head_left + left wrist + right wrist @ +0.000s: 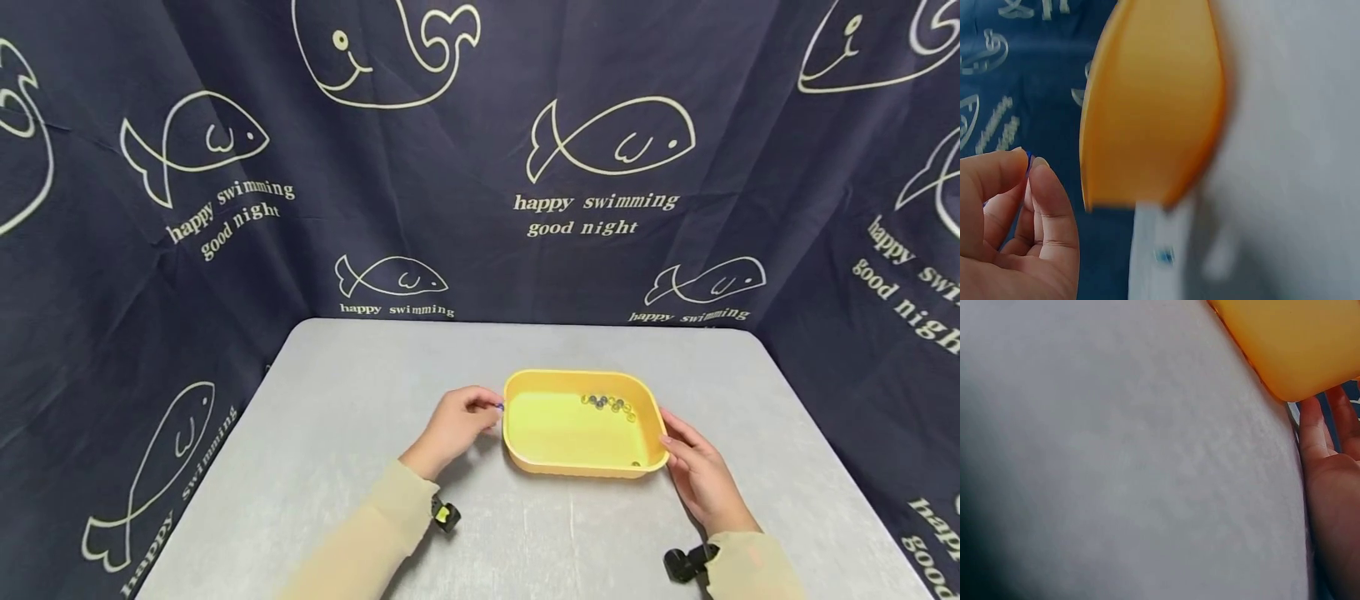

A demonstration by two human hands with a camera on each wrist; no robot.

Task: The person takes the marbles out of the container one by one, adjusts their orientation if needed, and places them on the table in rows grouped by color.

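Note:
A yellow plastic tub (570,467) stands in the middle of the table with its open side up. Several small glass marbles (602,402), dark blue and clear yellow, cluster at its back right, and a single marble (636,464) lies by the front right corner. Thumb and index finger of my left hand (463,421) pinch a small blue marble (1029,159) just outside the tub's left wall; the fingertips cover most of it. My right hand (699,473) holds the tub's right end, thumb at the rim and fingers against the outer wall.
The grey table (360,375) reaches back to a dark blue curtain (480,183) printed with fish and lettering, which also hangs along both sides. A blurred blue spot (1164,255) shows on the tabletop in the left wrist view.

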